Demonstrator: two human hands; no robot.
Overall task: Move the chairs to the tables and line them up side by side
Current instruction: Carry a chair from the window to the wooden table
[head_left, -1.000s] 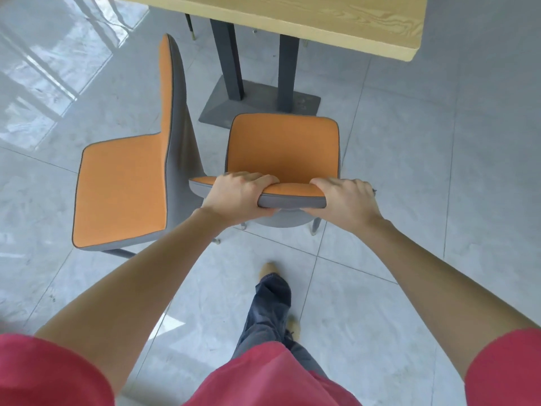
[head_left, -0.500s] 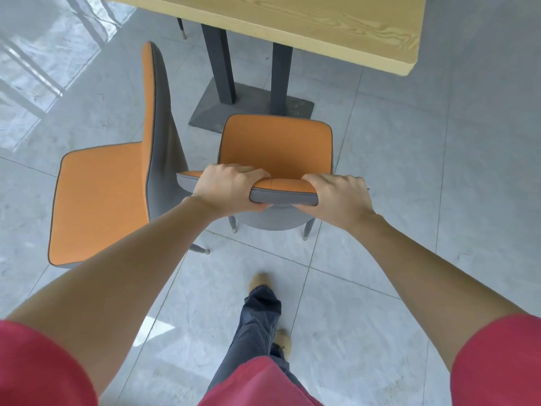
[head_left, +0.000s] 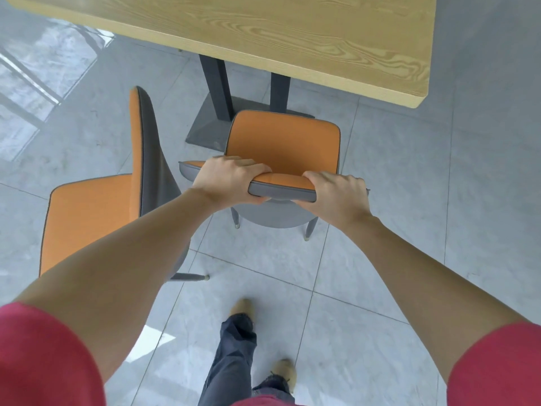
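Two hands grasp the top edge of one chair's backrest (head_left: 282, 190) — the left hand (head_left: 231, 180) curled over it toward its left end, the right hand (head_left: 336, 194) toward its right end, so neither is clearly nearer and the push would run straight ahead. That held chair (head_left: 284, 142) lies directly in front of the hands, its seat pointing at the table (head_left: 292, 39), the front seat edge near the dark pedestal base (head_left: 210, 127) though apparently not yet under the tabletop — the steep view makes that gap hard to judge. A second chair (head_left: 87, 218) stands just beside it on the left, turned roughly a quarter away, its backrest edge-on. To line up, I judge that left chair needs turning toward the table.
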